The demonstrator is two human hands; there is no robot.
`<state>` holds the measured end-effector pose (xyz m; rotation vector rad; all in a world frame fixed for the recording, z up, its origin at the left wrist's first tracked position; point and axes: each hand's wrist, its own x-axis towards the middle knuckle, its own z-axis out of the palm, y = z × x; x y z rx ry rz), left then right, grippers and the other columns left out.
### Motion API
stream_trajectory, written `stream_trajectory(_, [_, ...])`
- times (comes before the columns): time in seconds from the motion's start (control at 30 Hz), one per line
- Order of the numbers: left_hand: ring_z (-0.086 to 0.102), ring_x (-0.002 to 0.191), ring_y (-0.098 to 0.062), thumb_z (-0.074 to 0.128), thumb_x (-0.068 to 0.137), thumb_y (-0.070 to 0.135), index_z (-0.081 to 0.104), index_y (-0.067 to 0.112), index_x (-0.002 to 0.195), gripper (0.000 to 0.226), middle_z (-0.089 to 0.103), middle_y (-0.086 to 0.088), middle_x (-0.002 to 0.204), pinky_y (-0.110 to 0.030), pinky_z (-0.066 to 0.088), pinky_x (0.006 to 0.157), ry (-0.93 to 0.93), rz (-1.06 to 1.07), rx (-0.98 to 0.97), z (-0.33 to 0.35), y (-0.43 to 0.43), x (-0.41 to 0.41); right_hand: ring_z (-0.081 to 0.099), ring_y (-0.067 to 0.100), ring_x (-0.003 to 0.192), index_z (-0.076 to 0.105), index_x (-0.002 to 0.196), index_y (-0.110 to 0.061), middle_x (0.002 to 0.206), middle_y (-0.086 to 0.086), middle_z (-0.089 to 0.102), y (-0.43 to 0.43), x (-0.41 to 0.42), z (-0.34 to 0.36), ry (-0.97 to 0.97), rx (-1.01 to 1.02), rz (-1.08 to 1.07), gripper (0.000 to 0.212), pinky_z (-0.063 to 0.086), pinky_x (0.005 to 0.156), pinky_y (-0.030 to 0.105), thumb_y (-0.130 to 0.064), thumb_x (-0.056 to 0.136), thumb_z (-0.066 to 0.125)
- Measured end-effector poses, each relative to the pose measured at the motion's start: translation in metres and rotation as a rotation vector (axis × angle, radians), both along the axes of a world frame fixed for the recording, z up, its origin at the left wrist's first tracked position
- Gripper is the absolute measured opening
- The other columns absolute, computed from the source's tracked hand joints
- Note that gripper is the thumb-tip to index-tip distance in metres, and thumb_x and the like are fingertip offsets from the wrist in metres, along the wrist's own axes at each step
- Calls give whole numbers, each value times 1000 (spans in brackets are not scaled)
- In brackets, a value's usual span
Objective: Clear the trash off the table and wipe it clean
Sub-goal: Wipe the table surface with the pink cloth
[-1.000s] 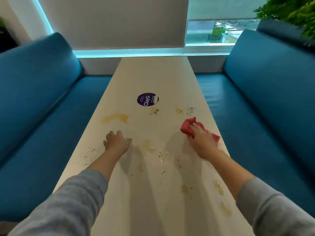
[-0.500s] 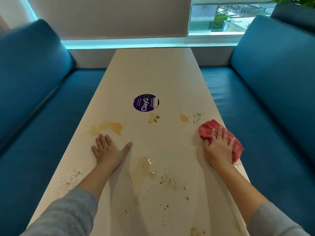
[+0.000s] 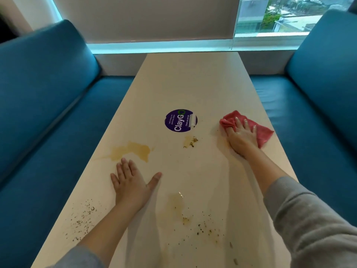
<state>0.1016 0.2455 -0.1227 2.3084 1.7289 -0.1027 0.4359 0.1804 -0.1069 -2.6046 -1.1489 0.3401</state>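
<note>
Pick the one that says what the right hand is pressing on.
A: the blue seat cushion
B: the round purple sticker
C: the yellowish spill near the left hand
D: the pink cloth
D: the right hand lies flat, fingers straight, on the pink cloth near the right edge of the table; the purple sticker sits uncovered to its left.

Seating: a teal bench [image 3: 48,117] with a padded back runs along the left of the pale counter [image 3: 189,78], and a matching bench [image 3: 318,89] runs along the right.
Far wall: a grey roller blind [image 3: 144,16] is drawn low.
Window: an uncovered pane [image 3: 280,16] shows daylit rooftops and trees.
Light: a cool bluish glow lies along the sill [image 3: 154,47].
</note>
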Motion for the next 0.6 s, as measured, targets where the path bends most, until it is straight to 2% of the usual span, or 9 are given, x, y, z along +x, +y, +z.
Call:
stream_trajectory(0.13, [-17, 144, -28, 16, 78, 81, -14, 2, 148, 110, -18, -15, 156, -47, -9, 116, -7, -6, -10, 2, -1, -1, -8, 5, 141, 17, 149, -30, 155, -12, -2, -25, -66, 14, 87, 62, 220, 47, -12, 118, 38, -38, 103, 19])
stream_trajectory(0.23, [-17, 145, -28, 15, 77, 81, -13, 2, 148, 110, -17, -15, 157, -48, -7, 117, 1, -9, -19, 3, -1, -2, -14, -10, 128, 18, 148, -34, 144, -23, -5, -58, -118, 30, 216, 111, 352, 44, -17, 108, 17, -32, 105, 21])
stream_trajectory(0.3, [-14, 145, -28, 15, 75, 83, -11, 3, 149, 112, -14, -15, 157, -48, -5, 117, 4, -12, -17, 4, 1, -4, -22, -28, 114, 19, 148, -36, 137, -29, -4, -85, -145, 35, 284, 138, 442, 44, -25, 97, 3, -30, 104, 22])
stream_trajectory(0.37, [-7, 146, -29, 18, 72, 86, -6, 4, 150, 116, -8, -15, 158, -47, -2, 117, 6, -24, 17, 6, 4, -6, -30, -36, 107, 14, 146, -40, 137, -36, -7, -111, -158, 33, 269, 155, 487, 43, -23, 100, 2, -32, 104, 21])
stream_trajectory(0.43, [-3, 146, -29, 20, 68, 90, -3, 5, 150, 121, -4, -14, 158, -47, 0, 116, -4, -35, 43, 6, 9, -8, -24, -30, 121, 7, 140, -46, 135, -41, -11, -130, -150, 20, 192, 147, 430, 40, -23, 105, 8, -43, 100, 13])
stream_trajectory(0.47, [-5, 146, -28, 20, 66, 91, -4, 4, 150, 124, -5, -14, 158, -47, -1, 116, -15, -33, 45, 6, 11, -8, -16, -20, 133, 6, 139, -45, 140, -37, -9, -136, -141, 15, 137, 141, 378, 45, -21, 110, 14, -50, 94, 6])
stream_trajectory(0.53, [-9, 146, -27, 19, 63, 93, -5, 4, 150, 127, -7, -14, 158, -48, -3, 117, -36, -32, 48, 3, 13, -7, -5, -1, 144, 5, 140, -43, 151, -24, -2, -135, -116, 5, 54, 138, 229, 59, -15, 116, 26, -57, 84, -3])
stream_trajectory(0.6, [-10, 146, -26, 17, 62, 94, -5, 3, 150, 129, -8, -14, 158, -48, -4, 117, -38, -41, 60, 1, 11, -6, -3, 7, 146, 3, 143, -35, 157, -11, 3, -120, -84, 0, 25, 131, 64, 59, -13, 117, 32, -56, 88, 1])
